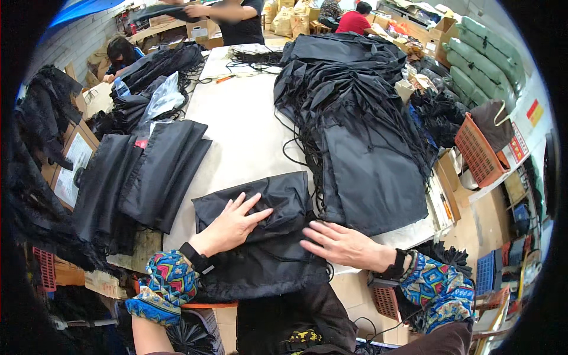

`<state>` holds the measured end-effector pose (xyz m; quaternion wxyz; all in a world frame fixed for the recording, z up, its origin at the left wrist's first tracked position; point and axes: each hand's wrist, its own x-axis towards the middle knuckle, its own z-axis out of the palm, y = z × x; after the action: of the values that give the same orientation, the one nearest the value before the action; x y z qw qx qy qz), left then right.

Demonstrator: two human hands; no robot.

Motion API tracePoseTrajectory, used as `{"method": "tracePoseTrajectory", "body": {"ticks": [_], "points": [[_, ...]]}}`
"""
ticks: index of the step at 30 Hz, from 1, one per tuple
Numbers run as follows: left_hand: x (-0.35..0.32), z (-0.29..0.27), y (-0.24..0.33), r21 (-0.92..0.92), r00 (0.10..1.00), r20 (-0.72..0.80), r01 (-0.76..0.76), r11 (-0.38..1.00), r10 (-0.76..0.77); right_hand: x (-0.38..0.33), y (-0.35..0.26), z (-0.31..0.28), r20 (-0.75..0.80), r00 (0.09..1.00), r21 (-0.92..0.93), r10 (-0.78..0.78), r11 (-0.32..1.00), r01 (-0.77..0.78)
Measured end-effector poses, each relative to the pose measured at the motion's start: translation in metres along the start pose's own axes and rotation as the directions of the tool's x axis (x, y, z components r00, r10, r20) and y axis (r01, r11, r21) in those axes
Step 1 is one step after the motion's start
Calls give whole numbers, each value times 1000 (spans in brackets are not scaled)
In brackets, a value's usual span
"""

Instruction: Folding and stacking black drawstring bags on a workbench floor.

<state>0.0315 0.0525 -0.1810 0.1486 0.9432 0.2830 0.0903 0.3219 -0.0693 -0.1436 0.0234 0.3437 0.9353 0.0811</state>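
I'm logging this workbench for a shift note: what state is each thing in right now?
Black bag: folded over, lying flat at the table's near edge.
Left hand: open, palm down on the bag's fold.
Right hand: open, fingers spread, flat on the bag.
Bag pile: heaped loose, cords trailing.
Folded stack: lying flat at left.
Orange basket: tilted.

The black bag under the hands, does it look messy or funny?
A little. The black bag lies rumpled and half folded, its near end hanging over the table edge. The left hand and right hand press flat on it. Loose black cords trail beside it. Nothing looks torn.
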Motion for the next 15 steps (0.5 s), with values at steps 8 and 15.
{"method": "tracePoseTrajectory", "body": {"ticks": [8,15], "points": [[-34,8,20,109,988,31,-152,982,149,10,-20,9,-355,883,246,-308,880,406],[-60,-21,2,-702,998,10,55,710,-67,24,-22,20,171,869,948,465,164,-274]]}}
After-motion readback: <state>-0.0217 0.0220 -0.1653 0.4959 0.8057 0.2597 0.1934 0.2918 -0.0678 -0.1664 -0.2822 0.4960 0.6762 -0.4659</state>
